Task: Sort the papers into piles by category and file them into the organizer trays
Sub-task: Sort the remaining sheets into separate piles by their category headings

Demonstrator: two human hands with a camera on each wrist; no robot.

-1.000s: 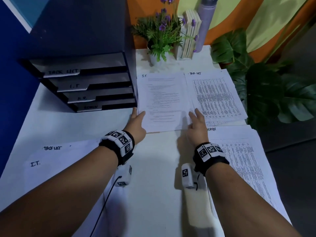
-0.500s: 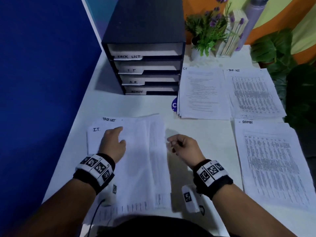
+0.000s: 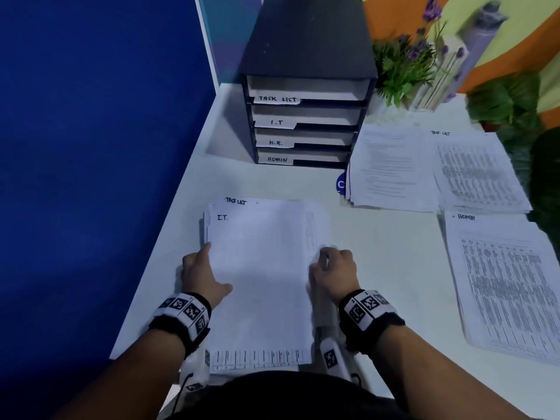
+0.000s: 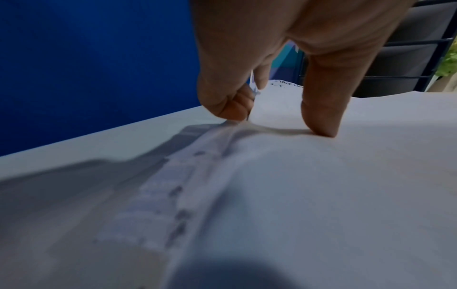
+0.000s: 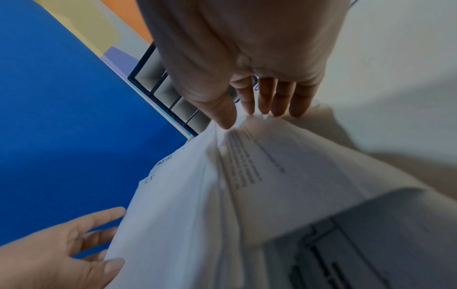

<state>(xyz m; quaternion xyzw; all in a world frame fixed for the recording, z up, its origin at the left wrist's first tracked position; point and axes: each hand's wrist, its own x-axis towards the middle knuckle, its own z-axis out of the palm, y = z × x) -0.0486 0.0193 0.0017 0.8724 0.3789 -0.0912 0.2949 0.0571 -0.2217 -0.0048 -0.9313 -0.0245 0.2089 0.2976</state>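
Observation:
A stack of unsorted papers [image 3: 260, 283] lies in front of me, its top sheet marked "I.T." and the one beneath "TASK LIST". My left hand [image 3: 203, 274] holds the stack's left edge, thumb pressing on top [image 4: 321, 129] and fingers curled at the side. My right hand [image 3: 333, 268] pinches the right edge of several sheets [image 5: 284, 156] and lifts them slightly. The black organizer [image 3: 306, 40] stands behind, with trays labelled TASK LIST, I.T, H.R. and ADMIN. Sorted piles lie to the right: I.T. [image 3: 391, 168], task list [image 3: 475, 171] and admin [image 3: 509, 283].
A blue partition [image 3: 91, 147] runs along the table's left edge. A potted plant [image 3: 403, 65], upright books [image 3: 436, 74] and a grey bottle [image 3: 481, 28] stand at the back right. Large leaves [image 3: 509, 101] border the right side. A blue round sticker [image 3: 341, 184] peeks out beside the I.T. pile.
Both hands have come back from the far I.T. pile to the near stack. The left hand slid to its left edge, and the right hand has taken hold of its right edge.

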